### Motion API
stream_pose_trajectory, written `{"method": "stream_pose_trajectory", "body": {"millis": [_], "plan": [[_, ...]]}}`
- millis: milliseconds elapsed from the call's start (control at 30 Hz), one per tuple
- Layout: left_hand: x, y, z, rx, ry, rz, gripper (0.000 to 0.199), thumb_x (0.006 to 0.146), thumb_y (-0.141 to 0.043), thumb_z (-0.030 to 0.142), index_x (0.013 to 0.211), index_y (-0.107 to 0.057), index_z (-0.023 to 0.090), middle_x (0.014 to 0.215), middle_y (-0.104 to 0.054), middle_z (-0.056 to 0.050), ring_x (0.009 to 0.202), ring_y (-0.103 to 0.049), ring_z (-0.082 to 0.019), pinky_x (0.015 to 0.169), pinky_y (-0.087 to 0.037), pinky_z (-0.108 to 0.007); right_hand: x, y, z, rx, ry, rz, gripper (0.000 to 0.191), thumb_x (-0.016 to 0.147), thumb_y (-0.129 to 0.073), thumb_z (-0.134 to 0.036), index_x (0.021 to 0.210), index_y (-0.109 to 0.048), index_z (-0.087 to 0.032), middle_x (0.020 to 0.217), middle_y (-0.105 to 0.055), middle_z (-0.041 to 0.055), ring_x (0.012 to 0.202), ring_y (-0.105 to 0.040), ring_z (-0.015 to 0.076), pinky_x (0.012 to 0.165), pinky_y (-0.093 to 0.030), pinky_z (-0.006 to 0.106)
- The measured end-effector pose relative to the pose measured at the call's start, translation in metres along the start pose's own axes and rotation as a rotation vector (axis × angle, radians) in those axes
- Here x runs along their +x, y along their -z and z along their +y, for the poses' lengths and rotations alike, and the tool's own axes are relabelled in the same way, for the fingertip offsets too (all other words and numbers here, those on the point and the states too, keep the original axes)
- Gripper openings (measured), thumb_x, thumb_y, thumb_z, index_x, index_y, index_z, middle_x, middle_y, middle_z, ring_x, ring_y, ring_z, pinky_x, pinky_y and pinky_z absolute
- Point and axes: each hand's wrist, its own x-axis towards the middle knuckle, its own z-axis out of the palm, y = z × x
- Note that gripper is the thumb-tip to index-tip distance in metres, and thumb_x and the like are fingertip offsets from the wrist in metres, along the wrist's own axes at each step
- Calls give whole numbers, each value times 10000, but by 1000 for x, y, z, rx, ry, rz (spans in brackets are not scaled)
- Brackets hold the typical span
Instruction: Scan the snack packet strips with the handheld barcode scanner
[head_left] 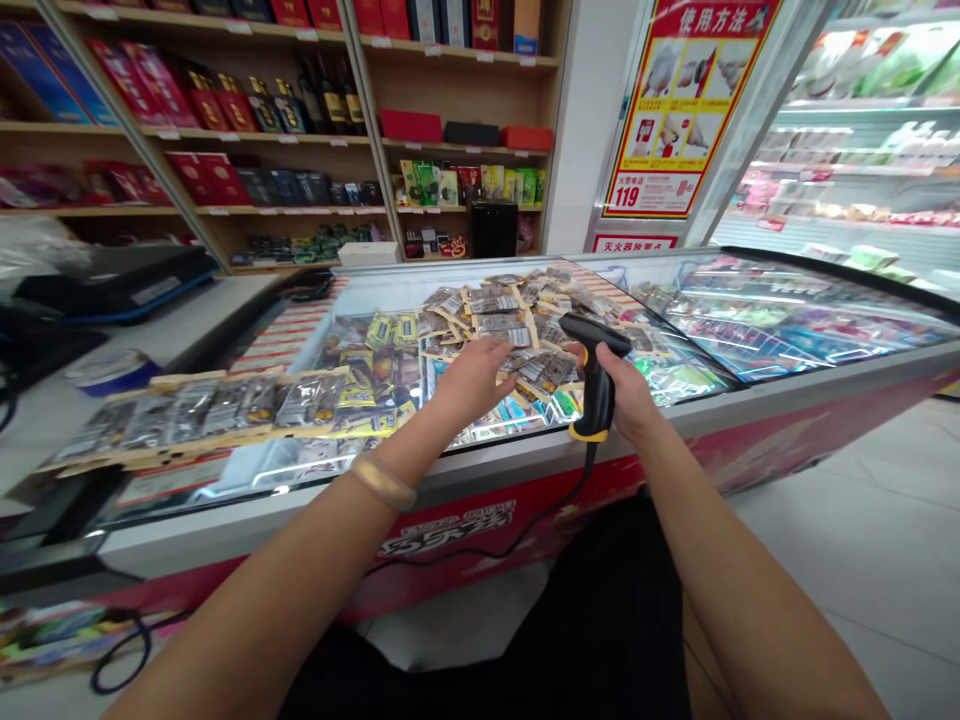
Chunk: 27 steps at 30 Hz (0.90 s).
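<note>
My right hand (628,392) is wrapped round the handle of a black and yellow barcode scanner (598,390), its head raised over the freezer's glass top. A cable runs down from the handle. Left of it, my left hand (474,380) reaches over a heap of small snack packets (499,312) with brown edges and clear windows. Its fingers are stretched out at the near side of the heap, and I cannot tell whether they touch a packet. At the left, a row of similar packets (193,410) lies side by side on the glass.
The chest freezer (480,465) has a grey rim and red front, with colourful packs under its glass. A roll of tape (112,372) and a black device (116,283) sit on the left counter. Shelves of boxes and bottles (337,105) stand behind. The scanner cable (517,545) hangs across the front.
</note>
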Motion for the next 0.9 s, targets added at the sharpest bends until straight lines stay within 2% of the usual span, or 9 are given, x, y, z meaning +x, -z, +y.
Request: {"method": "stream_pose_trajectory", "body": {"millis": [67, 167, 333, 400, 500, 600, 767, 833, 900], "plan": [[-4, 1, -1, -6, 49, 19, 383, 894, -533, 239, 1246, -630, 124, 1195, -687, -154, 1102, -650, -259, 975, -505, -390, -4, -4, 0, 9, 2, 15, 542, 684, -674, -722, 820, -706, -198, 897, -742, 71, 860, -686, 243, 685, -536, 347], [-12, 8, -4, -29, 104, 68, 337, 902, -498, 214, 1186, -671, 158, 1137, -727, -126, 1030, -689, -246, 936, -527, -390, -8, -8, -1, 24, -4, 37, 532, 686, -674, -714, 809, -690, -196, 884, -737, 70, 826, -682, 233, 677, -530, 343], [-37, 23, -19, -109, 252, 201, 280, 879, -546, 276, 1082, -729, 212, 1007, -762, -103, 954, -700, -277, 869, -537, -415, -12, -9, -1, 57, 23, 52, 485, 704, -672, -701, 742, -677, -217, 950, -743, 75, 1002, -666, 254, 834, -510, 341], [-46, 26, -27, -192, 330, 256, 257, 864, -562, 301, 1031, -743, 228, 942, -763, -89, 908, -697, -277, 859, -532, -425, -13, -10, -1, 56, 41, 49, 467, 716, -668, -689, 724, -676, -222, 1005, -742, 78, 1055, -651, 261, 845, -505, 335], [-55, 28, -35, -467, 480, 315, 202, 813, -615, 305, 946, -746, 227, 883, -750, -63, 808, -690, -242, 804, -549, -404, -15, -10, -2, 55, 28, 64, 472, 711, -670, -689, 741, -676, -218, 1019, -741, 72, 979, -663, 254, 731, -513, 324], [-59, 29, -36, -873, 659, 401, 164, 763, -651, 266, 889, -725, 191, 795, -698, -30, 731, -670, -190, 746, -585, -377, -17, -12, -3, 73, 28, 76, 479, 708, -684, -679, 814, -702, -212, 1003, -741, 61, 914, -669, 237, 679, -506, 312], [-69, 38, -33, -1514, 851, 433, 106, 767, -563, 136, 822, -651, 159, 797, -691, -39, 785, -681, -146, 878, -596, -372, -21, -15, -5, 67, 27, 68, 490, 695, -689, -685, 826, -701, -213, 1007, -732, 58, 873, -666, 225, 645, -495, 310], [-73, 41, -34, -1642, 888, 413, 136, 818, -507, 194, 762, -629, 173, 810, -692, -65, 786, -679, -160, 880, -600, -386, -23, -15, -5, 43, 48, 61, 484, 716, -661, -690, 814, -686, -216, 1019, -728, 65, 914, -666, 239, 683, -498, 321], [-77, 42, -37, -1662, 893, 406, 230, 861, -508, 325, 713, -614, 184, 798, -679, -72, 766, -662, -162, 871, -600, -383, -25, -16, -6, 32, 86, 61, 467, 743, -638, -679, 811, -678, -219, 1028, -726, 73, 991, -661, 261, 748, -503, 339]]}}
